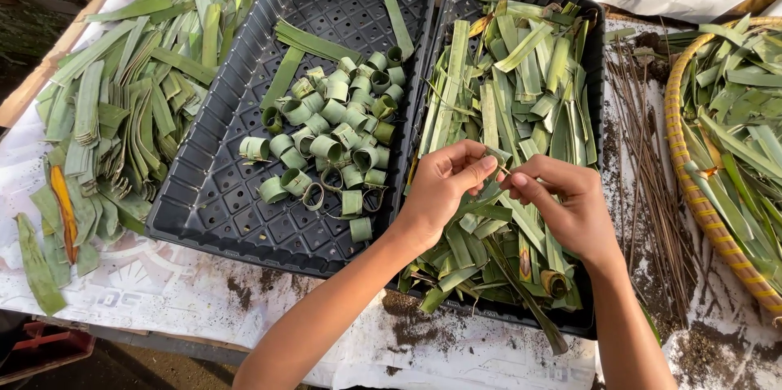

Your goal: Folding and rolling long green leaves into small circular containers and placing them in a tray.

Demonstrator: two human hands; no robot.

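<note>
My left hand (444, 186) and right hand (570, 207) pinch shut on one leaf strip (498, 163) and a thin stick above the 3 o'clock tray (590, 72); finished leaf rings (334, 141) half-fill the 9 o'clock tray (212, 202), many strips remaining uncurled.

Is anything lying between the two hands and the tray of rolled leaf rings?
Nothing visible: both the left hand and right hand pinch a leaf strip over the right tray, right beside the tray of rolled rings.
</note>
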